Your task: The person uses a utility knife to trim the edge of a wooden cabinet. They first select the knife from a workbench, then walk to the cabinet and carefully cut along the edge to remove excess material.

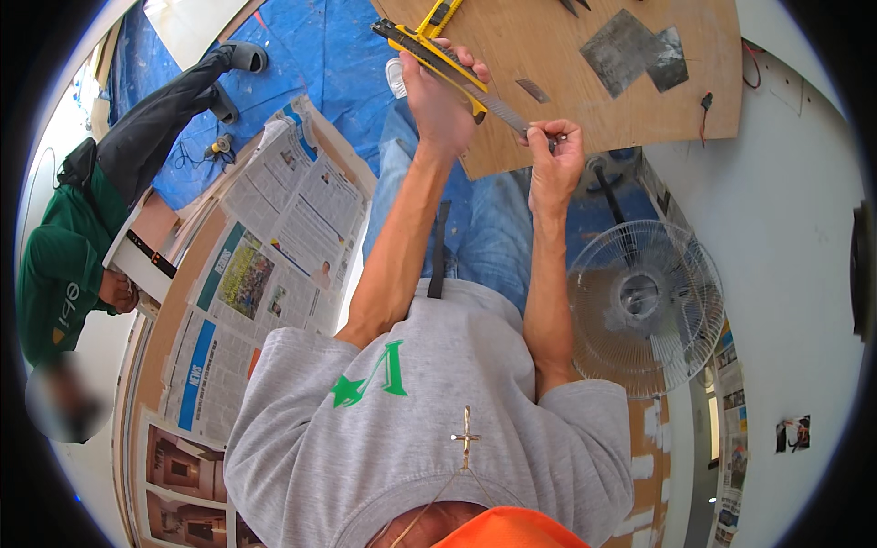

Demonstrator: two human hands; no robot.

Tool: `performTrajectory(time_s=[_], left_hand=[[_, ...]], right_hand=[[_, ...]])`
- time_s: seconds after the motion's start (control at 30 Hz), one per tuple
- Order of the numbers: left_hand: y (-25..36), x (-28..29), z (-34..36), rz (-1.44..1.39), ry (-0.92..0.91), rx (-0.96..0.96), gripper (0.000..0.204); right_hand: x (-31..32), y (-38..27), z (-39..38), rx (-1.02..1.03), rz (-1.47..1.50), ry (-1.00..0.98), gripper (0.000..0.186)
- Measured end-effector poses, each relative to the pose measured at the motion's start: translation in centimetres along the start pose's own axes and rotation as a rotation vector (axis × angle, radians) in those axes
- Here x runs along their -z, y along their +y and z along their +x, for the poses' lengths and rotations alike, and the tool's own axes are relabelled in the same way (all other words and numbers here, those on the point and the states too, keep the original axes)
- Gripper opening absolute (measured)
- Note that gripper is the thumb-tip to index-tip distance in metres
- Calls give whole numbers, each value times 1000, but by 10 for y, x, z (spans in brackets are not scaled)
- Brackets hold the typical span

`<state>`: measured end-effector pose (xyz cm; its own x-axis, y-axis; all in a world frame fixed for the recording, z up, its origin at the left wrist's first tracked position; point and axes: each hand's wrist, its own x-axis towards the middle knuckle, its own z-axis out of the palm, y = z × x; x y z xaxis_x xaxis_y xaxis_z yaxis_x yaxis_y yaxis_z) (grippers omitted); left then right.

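left hand point(442, 108) grips a snap-off knife point(431, 60), right hand point(557, 166) pinches the end of its gray blade strip point(504, 112)

in the head view, the knife, yellow and black, is held up over the near left part of a plywood board point(705, 105), slanting from far left to near right. the left hand is closed around its body, thumb and fingers wrapped on it. the gray strip runs from the knife toward the right hand, whose thumb and fingertips are closed on its near right end; a small dark bit shows at those fingertips, too small to name. how far the strip sits inside the knife cannot be told.

just far of the left hand is a second yellow cutter point(440, 16). on the board, a short gray blade piece point(532, 89) lies near the strip, and farther right two dark gray flat plates point(618, 53) overlap.

a pedestal fan point(639, 297) stands near right of the board. at left, newspaper sheets point(274, 228) cover a panel, blue sheeting point(315, 59) lies beyond, and a co-worker in a green top point(59, 265) bends at the far left.
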<state>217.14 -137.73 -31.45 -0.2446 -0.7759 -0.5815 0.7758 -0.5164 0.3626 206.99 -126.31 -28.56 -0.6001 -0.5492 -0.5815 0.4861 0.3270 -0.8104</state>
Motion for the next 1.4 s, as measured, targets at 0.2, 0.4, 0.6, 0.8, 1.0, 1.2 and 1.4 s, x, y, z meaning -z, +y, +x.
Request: performTrajectory(time_s=[0.2,0.4,0.6,0.8,1.0,1.2,1.4], left_hand=[[-19,-11,-13,-36,53,13,54],[-20,-14,-16,-21,153,-12,46],[-18,-10,-14,12,133,-57,49],[-12,-9,-9,-18,99,-57,50],[-16,-14,-12,-9,117,-40,49],[-23,-16,-16,26,119,10,53],[-31,-14,-16,65,117,46,54]], right_hand=[[-18,7,1,42,-34,25,23],[-21,2,0,-33,-14,28,28],[-18,2,-1,-31,119,-70,31],[-2,-6,-1,-176,272,-250,31],[-5,-8,-2,-96,164,-258,34],[-10,4,3,45,-46,-202,29],[-8,10,3,132,-167,-123,23]])
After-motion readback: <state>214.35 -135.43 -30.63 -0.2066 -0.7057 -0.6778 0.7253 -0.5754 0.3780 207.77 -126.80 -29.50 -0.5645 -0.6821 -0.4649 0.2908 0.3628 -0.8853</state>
